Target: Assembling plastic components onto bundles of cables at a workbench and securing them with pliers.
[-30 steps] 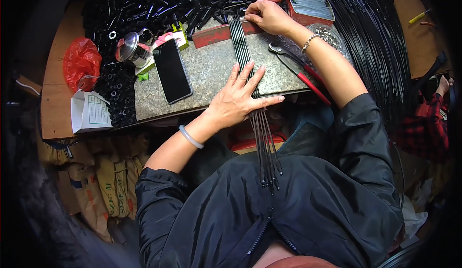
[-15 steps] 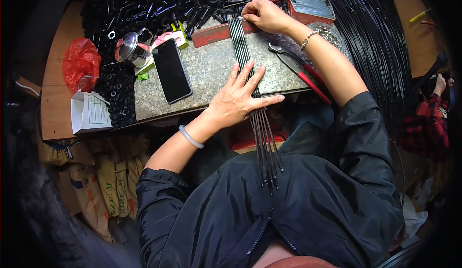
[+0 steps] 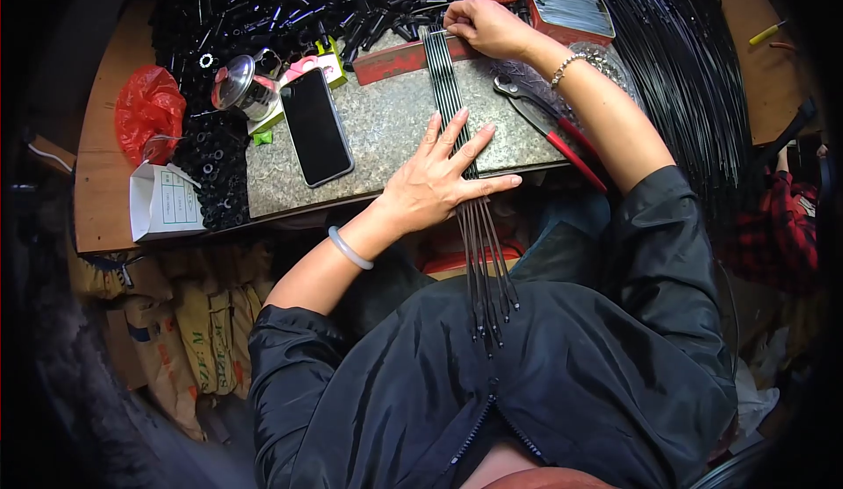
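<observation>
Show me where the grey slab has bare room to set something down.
Bare slab lies between phone and black cables, nearer than the red bar; a smaller patch separates cables from red-handled cutters. Beyond the bar, black parts lie heaped.

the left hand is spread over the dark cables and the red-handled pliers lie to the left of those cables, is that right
Not quite: the red-handled pliers lie to the right of the dark cables, as the head view shows. The left hand is indeed spread over those cables.
</observation>
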`<state>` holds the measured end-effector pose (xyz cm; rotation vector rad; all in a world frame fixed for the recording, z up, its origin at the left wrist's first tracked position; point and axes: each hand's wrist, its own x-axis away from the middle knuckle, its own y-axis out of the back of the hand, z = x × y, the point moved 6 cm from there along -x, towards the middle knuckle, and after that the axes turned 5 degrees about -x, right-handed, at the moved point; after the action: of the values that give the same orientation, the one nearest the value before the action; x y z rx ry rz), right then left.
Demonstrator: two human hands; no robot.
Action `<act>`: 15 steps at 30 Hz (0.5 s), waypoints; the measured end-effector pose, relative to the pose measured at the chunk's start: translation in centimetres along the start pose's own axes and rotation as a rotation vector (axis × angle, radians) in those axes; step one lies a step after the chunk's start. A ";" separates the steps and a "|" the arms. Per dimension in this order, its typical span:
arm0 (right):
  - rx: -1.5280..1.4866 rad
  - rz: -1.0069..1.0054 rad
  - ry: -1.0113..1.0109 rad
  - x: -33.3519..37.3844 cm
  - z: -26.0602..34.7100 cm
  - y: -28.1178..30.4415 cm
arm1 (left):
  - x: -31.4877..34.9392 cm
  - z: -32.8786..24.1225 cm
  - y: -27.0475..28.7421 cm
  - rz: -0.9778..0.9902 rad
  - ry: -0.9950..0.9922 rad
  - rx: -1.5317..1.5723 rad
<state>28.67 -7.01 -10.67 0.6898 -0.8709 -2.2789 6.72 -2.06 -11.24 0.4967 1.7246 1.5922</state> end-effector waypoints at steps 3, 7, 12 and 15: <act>-0.059 0.032 0.056 0.1 0.3 0.1 | 0.0 0.0 -0.1 0.010 -0.014 -0.049; -0.098 0.057 0.022 -0.1 0.3 -0.3 | 0.0 0.1 -0.2 -0.009 -0.007 -0.010; -0.046 0.080 0.173 -0.5 0.6 -0.1 | -0.1 0.0 0.3 -0.028 0.001 0.016; -0.087 0.069 0.108 -0.5 0.5 -0.2 | -0.1 0.2 0.1 -0.020 -0.001 0.017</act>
<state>28.58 -6.32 -10.37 0.7258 -0.7292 -2.1828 6.92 -1.95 -11.14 0.4879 1.7383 1.5641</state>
